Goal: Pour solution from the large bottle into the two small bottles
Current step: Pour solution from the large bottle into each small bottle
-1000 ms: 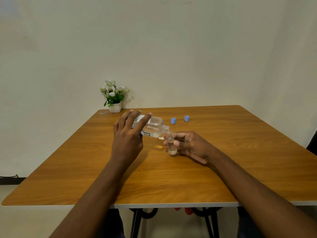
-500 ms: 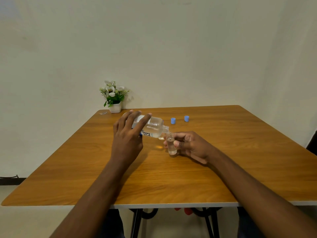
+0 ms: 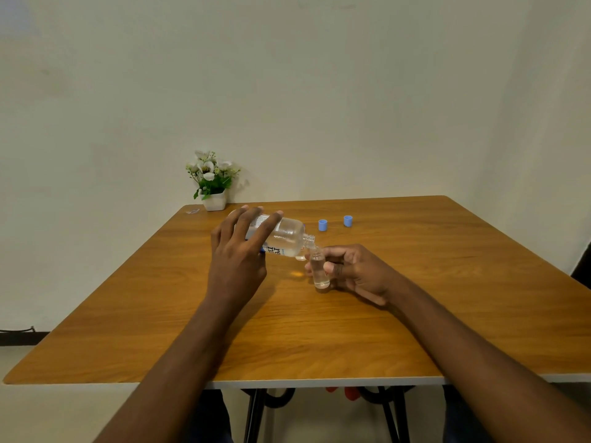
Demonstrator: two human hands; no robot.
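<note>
My left hand (image 3: pixel 236 254) grips the large bottle (image 3: pixel 283 239), tipped almost flat, neck right, mouth at the small bottle's (image 3: pixel 319 268) opening. My right hand (image 3: pixel 355 271) pinches that small bottle upright, base on the table (image 3: pixel 447 282). Two blue caps (image 3: pixel 323 225) sit behind; flower pot (image 3: pixel 213 199) at far-left corner.
</note>
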